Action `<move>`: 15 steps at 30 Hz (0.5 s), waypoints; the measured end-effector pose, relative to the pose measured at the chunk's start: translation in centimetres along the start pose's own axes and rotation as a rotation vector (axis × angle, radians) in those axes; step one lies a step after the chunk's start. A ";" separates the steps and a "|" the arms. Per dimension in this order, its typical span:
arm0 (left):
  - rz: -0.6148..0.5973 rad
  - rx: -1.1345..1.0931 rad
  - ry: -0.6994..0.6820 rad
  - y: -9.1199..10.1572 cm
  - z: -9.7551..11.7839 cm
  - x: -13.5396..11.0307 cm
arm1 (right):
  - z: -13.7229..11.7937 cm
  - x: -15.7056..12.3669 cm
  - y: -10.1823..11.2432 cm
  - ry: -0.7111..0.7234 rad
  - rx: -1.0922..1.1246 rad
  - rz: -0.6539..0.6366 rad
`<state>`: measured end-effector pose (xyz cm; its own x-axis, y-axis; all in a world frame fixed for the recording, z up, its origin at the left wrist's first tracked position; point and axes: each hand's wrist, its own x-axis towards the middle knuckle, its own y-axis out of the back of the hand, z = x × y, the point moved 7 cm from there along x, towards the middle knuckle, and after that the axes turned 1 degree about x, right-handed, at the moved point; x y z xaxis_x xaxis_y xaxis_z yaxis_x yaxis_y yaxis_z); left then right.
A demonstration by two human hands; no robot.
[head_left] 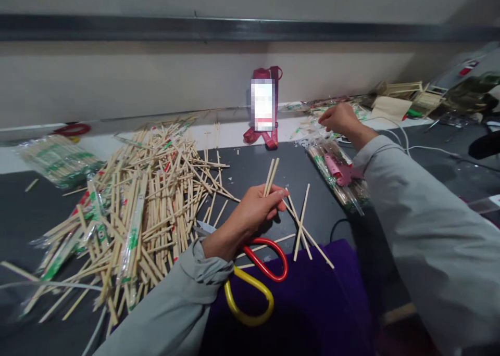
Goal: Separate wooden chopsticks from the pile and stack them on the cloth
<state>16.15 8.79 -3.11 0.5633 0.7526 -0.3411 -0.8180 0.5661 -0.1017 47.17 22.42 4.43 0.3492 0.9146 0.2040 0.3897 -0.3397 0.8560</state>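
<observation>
Two slim, straight wooden sticks in left hand

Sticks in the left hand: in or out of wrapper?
Out: the sticks show bare wood above the left hand, no film visible; their gripped part is hidden.

We wore plain pale grey sleeves amid cream-coloured chopsticks, clear wrappers printed green and red, and a dark grey tabletop. Our scissors' handles showed one red loop and one yellow loop; our cloth was deep purple.
</observation>
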 end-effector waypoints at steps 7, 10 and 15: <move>0.125 -0.212 -0.103 2.5 1.3 0.3 | -8.1 -9.1 -1.2 0.245 0.085 -0.243; 0.156 -0.217 -0.098 3.0 1.6 0.1 | -12.5 -17.9 -3.9 0.709 0.027 -0.561; 0.098 -0.291 -0.047 2.6 1.2 0.0 | -12.1 -26.9 -5.7 1.091 -0.242 -0.668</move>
<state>14.13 10.65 -2.29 0.4797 0.8174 -0.3190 -0.8636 0.3756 -0.3362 25.23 2.43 -0.14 -0.7644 0.6351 -0.1115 0.0155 0.1909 0.9815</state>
